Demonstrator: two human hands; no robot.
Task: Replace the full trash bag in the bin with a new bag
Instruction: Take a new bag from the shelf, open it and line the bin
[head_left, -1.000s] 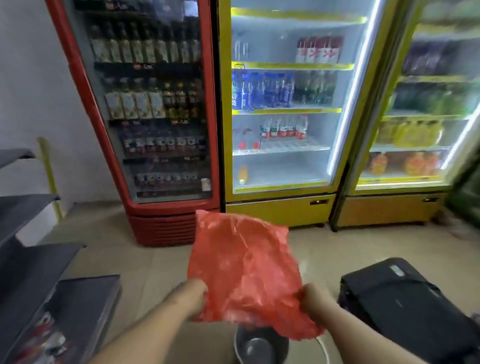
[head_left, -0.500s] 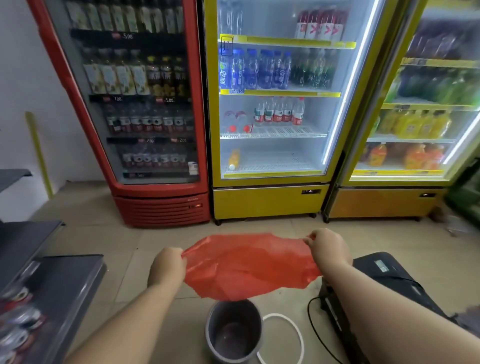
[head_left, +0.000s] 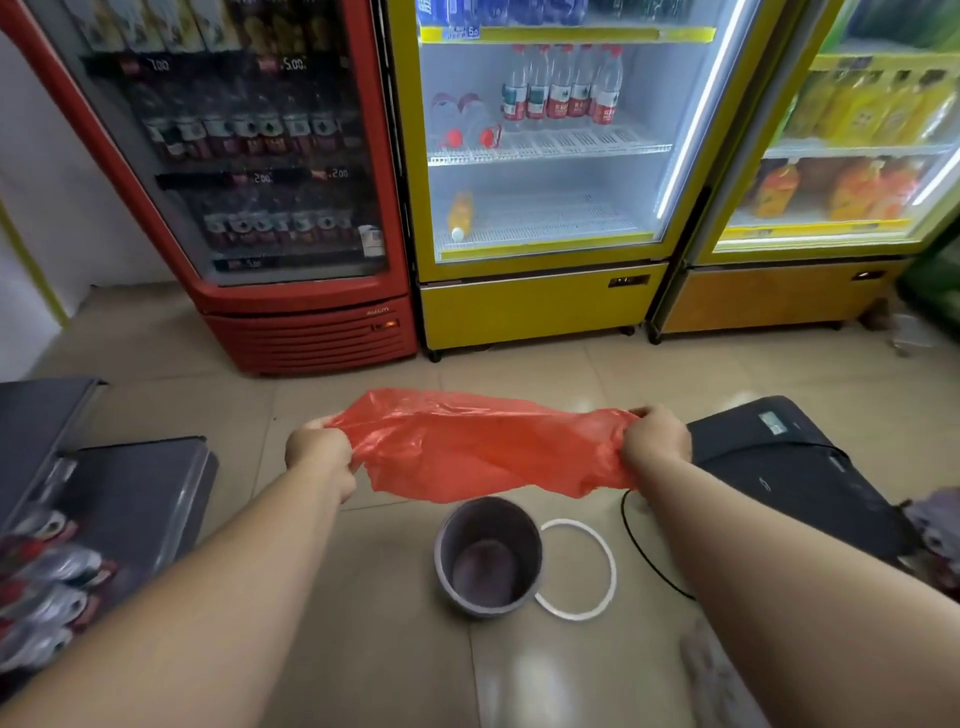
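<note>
Gripping the red plastic bag (head_left: 483, 452) at both ends, the person has it stretched wide across the middle of the view, held in the air. Left hand (head_left: 318, 451): fingers curled tight, a bunched corner of the film pinched inside the fist. Right hand (head_left: 655, 441): same story, fingers wrapped round the opposite corner, knuckles up. Between the two fists the bag sags in a loose, wrinkled swathe, its lower edge hanging just over the far rim of the bin as seen from above, apart from it.

The small grey bin (head_left: 498, 519) stands upright on the tiled floor (head_left: 363, 597), mouth open to the camera, dark inside showing. Right beside it, touching its right side, a white ring (head_left: 570, 523) lies flat on the tiles. A thin black cable (head_left: 631, 535) loops past towards a black case (head_left: 789, 467) under the right forearm.

Behind it all, a red drinks fridge (head_left: 306, 327) and two yellow fridges (head_left: 519, 306) full of bottles; grey shelving (head_left: 135, 488) on the left.
</note>
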